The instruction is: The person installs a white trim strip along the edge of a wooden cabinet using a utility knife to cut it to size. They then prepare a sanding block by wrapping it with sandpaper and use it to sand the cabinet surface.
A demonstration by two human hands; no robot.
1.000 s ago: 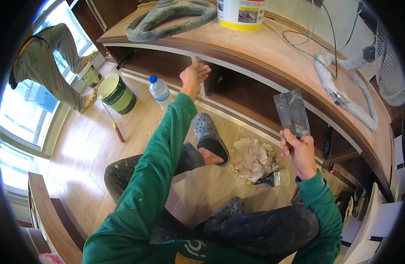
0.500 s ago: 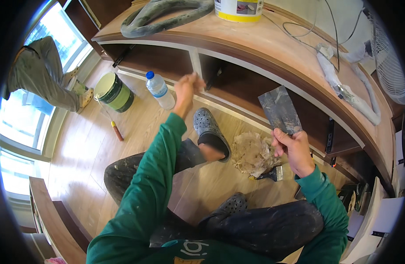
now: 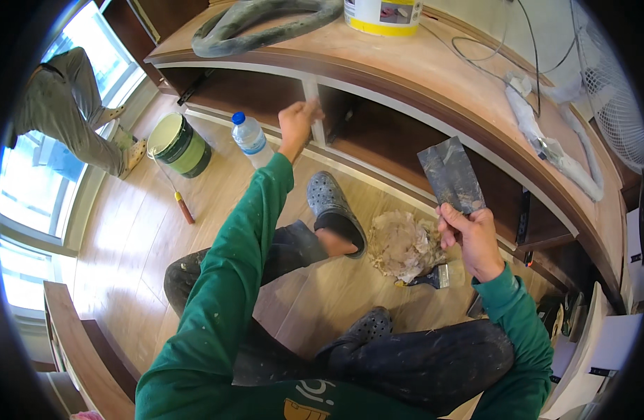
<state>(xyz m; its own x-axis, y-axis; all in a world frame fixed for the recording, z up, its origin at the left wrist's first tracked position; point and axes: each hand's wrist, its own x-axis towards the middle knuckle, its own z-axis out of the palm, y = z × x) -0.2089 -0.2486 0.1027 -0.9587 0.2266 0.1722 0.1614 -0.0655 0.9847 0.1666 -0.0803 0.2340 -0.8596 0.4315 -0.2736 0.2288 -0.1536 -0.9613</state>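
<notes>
My left hand (image 3: pixel 298 124) is at the pale upright divider (image 3: pixel 313 112) at the front of the low brown cabinet. Its fingers are curled together and partly blurred, so whatever they may pinch is hidden. In my right hand (image 3: pixel 472 234) is a flat, dark metal scraper (image 3: pixel 451 173), gripped by its lower edge and tilted up before the right cabinet opening. Dried smears mark its face. On the floor below that hand lie a crumpled, filler-coated pale sheet (image 3: pixel 402 245) and a paintbrush (image 3: pixel 430 278) with a dark handle.
A blue-capped water bottle (image 3: pixel 250 140), a green paint bucket (image 3: pixel 180 145) and a red-handled tool (image 3: pixel 185 208) are on the floor at left. Another person's legs (image 3: pixel 77 112) are by the window. A hose (image 3: pixel 259 28), a white tub (image 3: pixel 382 19) and cables rest on the cabinet top.
My left hand has shifted slightly up along the divider, away from the floor. The scraper in my right hand has moved a little to the right.
</notes>
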